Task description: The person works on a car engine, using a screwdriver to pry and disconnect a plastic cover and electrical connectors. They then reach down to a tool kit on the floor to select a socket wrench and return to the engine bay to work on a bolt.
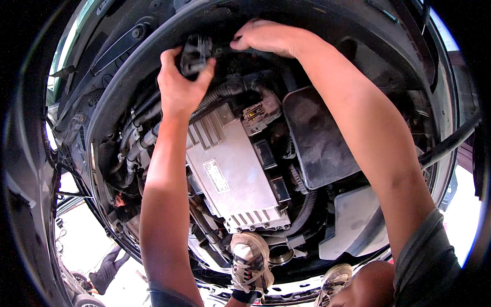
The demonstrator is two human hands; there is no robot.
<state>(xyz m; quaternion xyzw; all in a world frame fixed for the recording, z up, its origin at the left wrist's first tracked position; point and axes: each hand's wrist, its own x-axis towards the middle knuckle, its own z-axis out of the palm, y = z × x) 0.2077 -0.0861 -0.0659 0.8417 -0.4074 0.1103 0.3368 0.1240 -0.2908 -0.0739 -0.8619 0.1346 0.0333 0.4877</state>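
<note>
My left hand [181, 84] is up at the back of an open engine bay, its thumb and fingers closed round a dark plastic part [196, 55] shaped like a connector housing. Motion blurs the part, so its exact kind is unclear. To the right, my right hand [263, 38] is bent over with its fingertips curled in toward the shadow. What they grip is hidden. A dark corrugated cable sleeve [279, 60] passes just under this hand. Below both hands sits a ribbed silver metal unit [232, 169] with a dusty plug [261, 113] at its upper right corner.
A black plastic cover [319, 138] lies right of the silver unit. Hoses and pipes [135, 153] run along the left side. One of my shoes [250, 261] rests at the bay's front edge, with a second shoe [335, 281] to its right. A dark rod [450, 143] slants at the right.
</note>
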